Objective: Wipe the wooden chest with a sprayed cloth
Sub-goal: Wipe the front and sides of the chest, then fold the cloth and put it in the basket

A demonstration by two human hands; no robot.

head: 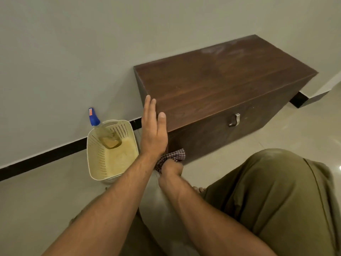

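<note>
The pale wall (73, 52) is filling the upper half of the view, and the tiled floor (304, 130) is spreading out below it. The wooden chest (221, 80) is sitting on the floor against the wall, toward 1 o'clock from the person, with its lid down and a pale dusty smear (217, 50) showing at the lid's far 12 o'clock edge. A knee in olive trousers (276, 200) is crowding in at 5 o'clock. At 9 o'clock from the chest's near corner a cream perforated basket (97, 159) is standing on the floor, with a spray bottle (103, 132) leaning inside it, nozzle tilting toward 11 o'clock. The left hand (154, 133) is lying open, fingers straight, flat against the chest's near end corner and seemingly steadying it. At 6 o'clock from it, the right hand (170, 169) is gripping the checked cloth (175, 155) and pressing it to the bottom of the front corner. The cloth is looking soft, light and easily bunched, so holding it in a wad under the palm is likely serving best. The chest is looking heavy, rigid and smooth, and probably needing firm strokes along the grain. A small metal handle (234, 120) is hanging at the front's centre.
</note>
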